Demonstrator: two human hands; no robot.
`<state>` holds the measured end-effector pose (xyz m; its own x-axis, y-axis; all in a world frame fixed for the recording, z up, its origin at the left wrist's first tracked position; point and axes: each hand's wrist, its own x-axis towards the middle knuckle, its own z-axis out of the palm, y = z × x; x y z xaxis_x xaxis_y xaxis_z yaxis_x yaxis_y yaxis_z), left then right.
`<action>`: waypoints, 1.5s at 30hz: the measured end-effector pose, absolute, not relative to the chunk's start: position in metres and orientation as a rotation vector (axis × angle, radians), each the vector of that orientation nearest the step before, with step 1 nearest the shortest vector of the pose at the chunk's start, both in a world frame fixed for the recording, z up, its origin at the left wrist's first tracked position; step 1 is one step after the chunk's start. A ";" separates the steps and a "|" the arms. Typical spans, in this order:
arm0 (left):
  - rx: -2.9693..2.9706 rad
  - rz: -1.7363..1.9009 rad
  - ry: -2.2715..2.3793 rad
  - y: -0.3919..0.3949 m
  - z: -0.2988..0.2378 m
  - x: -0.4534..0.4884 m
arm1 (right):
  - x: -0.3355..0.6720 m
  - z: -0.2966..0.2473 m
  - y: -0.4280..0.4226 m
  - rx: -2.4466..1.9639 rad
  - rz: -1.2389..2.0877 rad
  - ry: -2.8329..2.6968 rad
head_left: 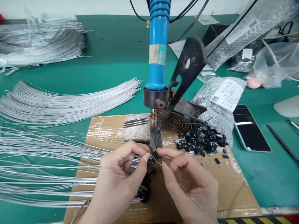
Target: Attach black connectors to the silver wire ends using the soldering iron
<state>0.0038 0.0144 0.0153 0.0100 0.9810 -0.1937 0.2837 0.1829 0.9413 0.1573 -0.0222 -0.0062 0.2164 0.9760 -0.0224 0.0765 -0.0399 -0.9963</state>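
Observation:
A soldering iron with a blue handle (159, 37) hangs upright, its tip pointing down between my hands. My left hand (121, 177) is pinched closed just left of the tip on a thin white wire (135, 160); the wire's end is mostly hidden by the fingers. On the other side, my right hand (191, 177) is closed around a thin strand of solder wire (157, 161), which bends toward the tip and trails back beneath the palm. Under my left hand lie black connectors (146, 189) on the ends of several white wires.
Cardboard (233, 189) covers the work spot. Loose black pieces (203, 140) are heaped right, near a black fan (184, 118) and a phone (251, 129). Bundled white wires (77, 104) spread left. A black metal bracket (187, 68) juts beside the iron.

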 end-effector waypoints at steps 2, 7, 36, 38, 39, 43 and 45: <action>1.278 0.880 1.472 0.014 0.016 0.004 | 0.157 -0.006 -0.023 -1.389 1.032 -1.092; 1.276 0.888 1.470 0.014 0.017 0.004 | 0.157 -0.007 -0.023 -1.386 1.047 -1.069; 1.348 0.931 1.448 0.016 0.013 0.004 | 0.158 -0.016 -0.023 -1.306 1.040 -1.086; 1.341 0.929 1.439 0.016 0.012 0.004 | 0.158 -0.016 -0.023 -1.312 1.037 -1.089; 1.338 0.928 1.436 0.016 0.012 0.003 | 0.158 -0.016 -0.023 -1.311 1.036 -1.091; 1.318 0.955 1.417 0.017 0.014 0.005 | 0.159 -0.016 -0.022 -1.293 1.036 -1.098; 1.302 0.972 1.405 0.017 0.015 0.005 | 0.158 -0.016 -0.022 -1.297 1.036 -1.099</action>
